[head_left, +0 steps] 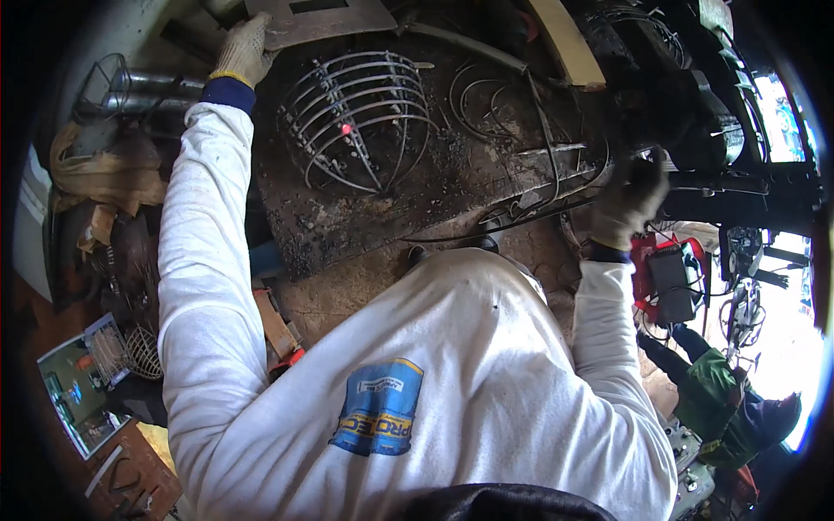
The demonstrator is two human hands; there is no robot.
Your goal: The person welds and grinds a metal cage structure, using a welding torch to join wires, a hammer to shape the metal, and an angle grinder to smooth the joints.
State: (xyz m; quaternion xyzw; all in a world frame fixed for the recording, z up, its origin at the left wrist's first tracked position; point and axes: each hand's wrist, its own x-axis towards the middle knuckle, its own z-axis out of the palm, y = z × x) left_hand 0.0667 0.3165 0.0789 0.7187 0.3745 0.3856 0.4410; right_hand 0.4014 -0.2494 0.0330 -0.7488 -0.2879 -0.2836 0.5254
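My left hand (243,54), in a pale knitted glove, grips the left edge of a flat greyish welding shield (334,24) with a dark rectangular window. Below the shield a cage of curved metal bars (356,108) rests on the dark, scorched worktable (330,221). One joint on the cage glows red. My right hand (632,198), also gloved, is at the table's right side, well apart from the cage. Its fingers are curled and partly in shadow, and what they hold cannot be made out. A black cable (512,224) runs close beside that hand.
Bent wire hoops (482,104) and metal strips lie right of the cage. A pale board (569,43) is at the back. A red and black machine (669,273) stands at right, near a person in green (717,404). Cloth and scraps (109,169) are at left.
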